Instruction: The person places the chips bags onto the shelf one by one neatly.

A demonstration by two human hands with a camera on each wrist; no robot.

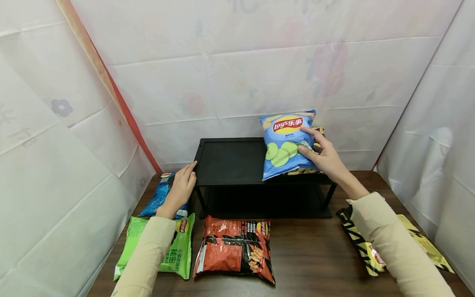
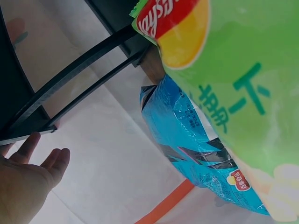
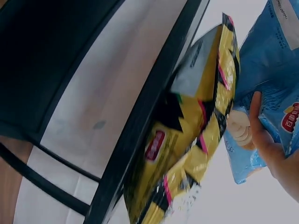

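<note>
My right hand [image 1: 322,154] grips a light blue bag of Lay's potato chips [image 1: 283,146] by its right side, above the right end of a black two-tier shelf [image 1: 230,159]. Behind that bag, a yellow and black chip bag [image 3: 187,135] sits on the top tier, mostly hidden in the head view. My left hand [image 1: 181,187] touches the shelf's left edge with its fingertips, holding nothing. In the left wrist view, the fingers [image 2: 58,163] lie at the shelf's corner. Beside and under this hand is a darker blue chip bag [image 1: 160,197].
A green chip bag [image 1: 182,251] lies at the left, partly under the left sleeve. In front of the shelf is a red chip bag [image 1: 233,249]. Two yellow and black bags [image 1: 361,243] lie at the right by the sleeve. White printed cloth [image 1: 237,90] surrounds the brown table [image 1: 308,255].
</note>
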